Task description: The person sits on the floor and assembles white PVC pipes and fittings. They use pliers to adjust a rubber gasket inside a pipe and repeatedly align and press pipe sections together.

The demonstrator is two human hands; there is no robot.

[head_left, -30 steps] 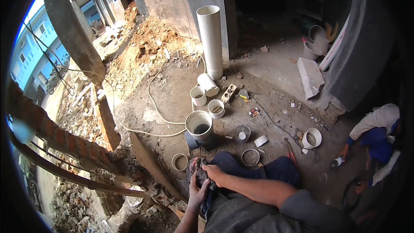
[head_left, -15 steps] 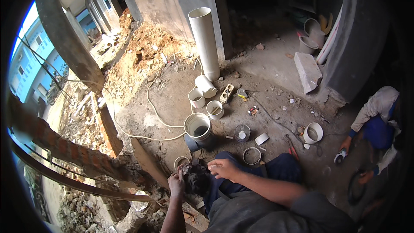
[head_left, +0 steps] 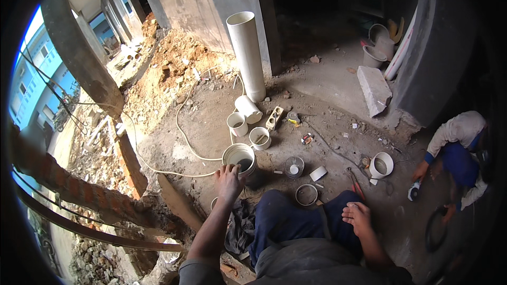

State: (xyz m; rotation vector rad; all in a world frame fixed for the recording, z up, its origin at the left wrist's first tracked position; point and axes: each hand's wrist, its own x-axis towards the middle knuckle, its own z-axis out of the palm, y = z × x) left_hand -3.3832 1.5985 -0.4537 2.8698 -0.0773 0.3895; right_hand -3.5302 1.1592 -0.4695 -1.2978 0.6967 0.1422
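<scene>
My left hand reaches forward, its fingers curled over the near rim of a wide, short white pipe piece that stands upright on the concrete floor. My right hand rests on my right knee in blue trousers, fingers apart and holding nothing. A dark cloth lies crumpled by my left leg, below the left forearm.
A tall white pipe stands ahead, with two short pipe pieces near it. A round tin, clear jar, red-handled pliers and white fitting lie about. Another person crouches at right. A brick edge drops off at left.
Both hands were together on the dark cloth. My left hand has let go and moved forward to the wide pipe piece; my right hand has moved right onto my knee.
</scene>
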